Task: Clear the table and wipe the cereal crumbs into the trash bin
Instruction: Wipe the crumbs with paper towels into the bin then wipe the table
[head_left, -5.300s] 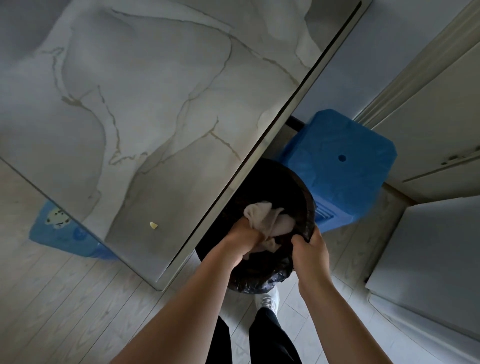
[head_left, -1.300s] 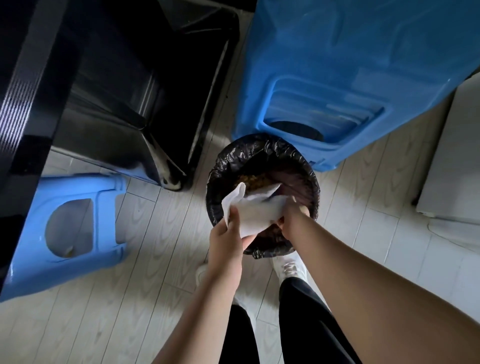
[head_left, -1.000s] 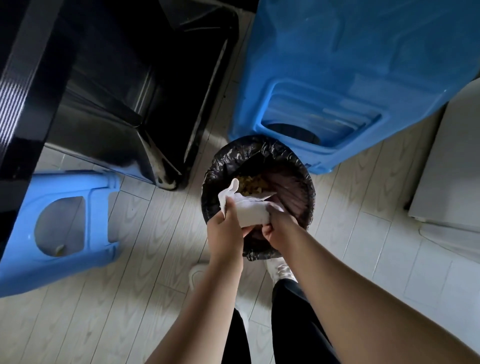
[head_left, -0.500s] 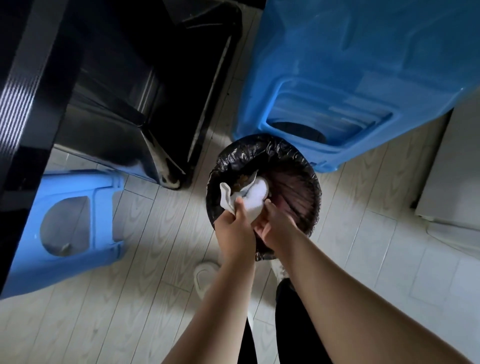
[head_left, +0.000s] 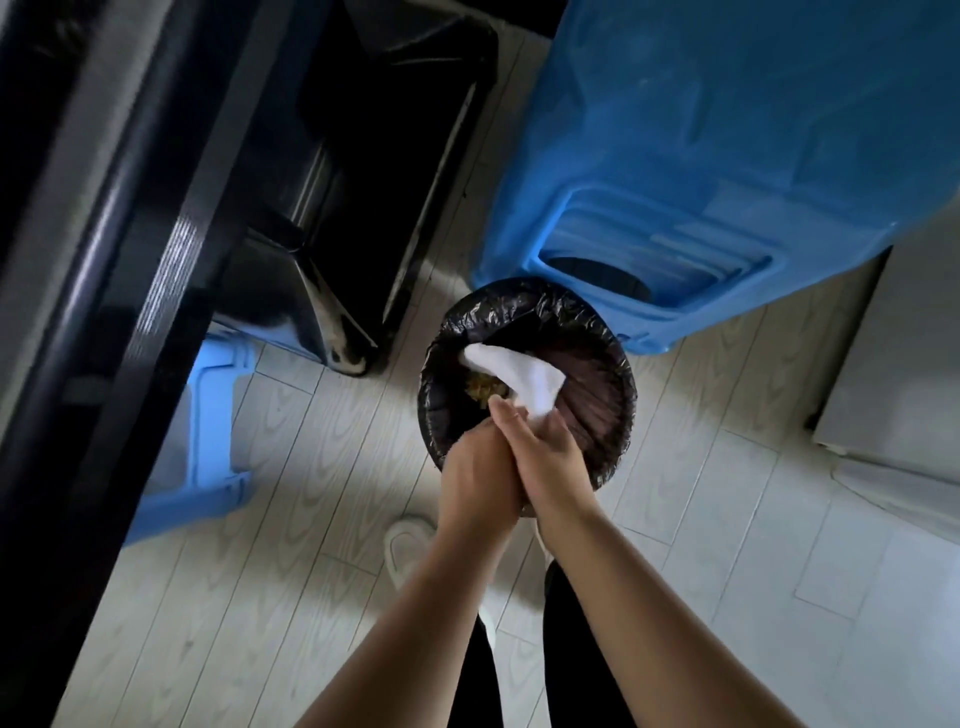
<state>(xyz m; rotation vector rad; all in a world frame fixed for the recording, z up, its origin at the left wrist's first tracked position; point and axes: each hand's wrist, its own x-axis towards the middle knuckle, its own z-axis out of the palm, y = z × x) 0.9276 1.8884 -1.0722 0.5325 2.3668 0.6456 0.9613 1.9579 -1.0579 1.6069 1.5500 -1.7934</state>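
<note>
- Both hands have closed in on each other since half a second ago: the left hand (head_left: 480, 475) and right hand (head_left: 550, 457) are now pressed side by side over the near rim of the trash bin (head_left: 613, 364).
- The white cloth (head_left: 519, 376) has swung over; it now fans out from between the fingers toward the bin's far left, where before it stood bunched above the left hand.
- The right hand pinches the cloth's near end, fingers curled shut on it; the left hand is cupped against the right, and whether it grips the cloth cannot be told.
- Yellow-brown cereal crumbs (head_left: 483, 389) show inside the black-lined bin, just under the cloth's left edge.
- The bin sits on a pale wood-grain floor (head_left: 291, 519), touching a large blue stool (head_left: 701, 156) behind it.
- A dark table leg (head_left: 332, 218) stands left, with a second blue stool (head_left: 208, 441) beside it.
- 1 white shoe (head_left: 408, 545) shows below the hands.
</note>
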